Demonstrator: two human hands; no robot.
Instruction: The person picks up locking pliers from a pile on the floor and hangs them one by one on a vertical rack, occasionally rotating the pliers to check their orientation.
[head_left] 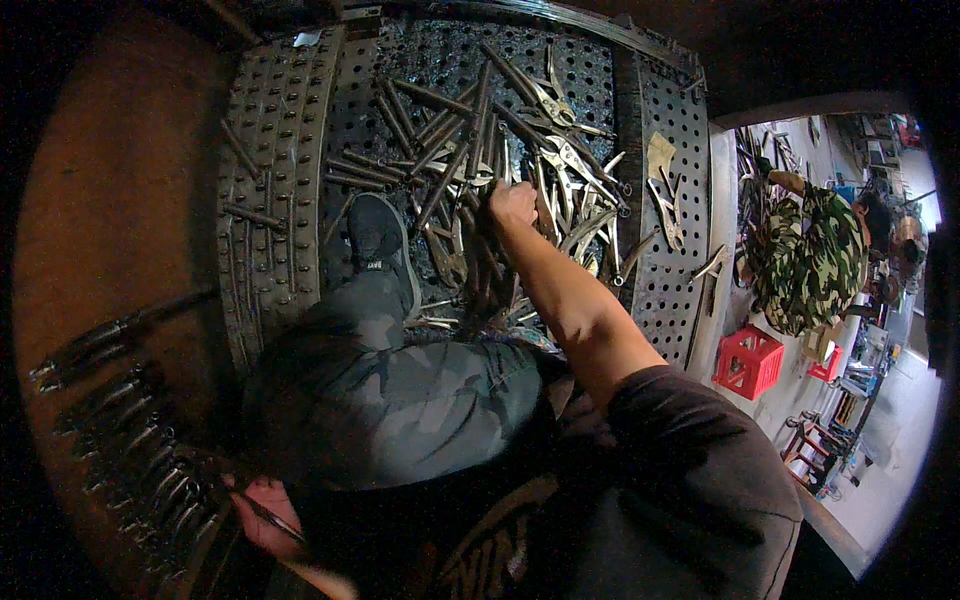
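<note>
My right hand (515, 203) reaches into a heap of metal parts. Its fingers are curled closed, and whatever lies in them is hidden. Bright locking pliers (572, 160) lie just to its right, with more pliers (553, 106) beyond. Dark metal tubes (437, 96) are strewn to its left and ahead. At the lower left my left hand (268, 515) is in shadow, its fingers closed around a slim dark piece I cannot identify. Beside that hand stands a row of dark metal tools (165, 465), overlapping each other.
Under the heap is a perforated metal platform (655, 300); my shoe (378, 240) rests on it. One pair of pliers (665, 213) lies near its right edge by a tan scrap (660, 155). Farther right are a red crate (748, 362) and a person in a camouflage top (810, 260).
</note>
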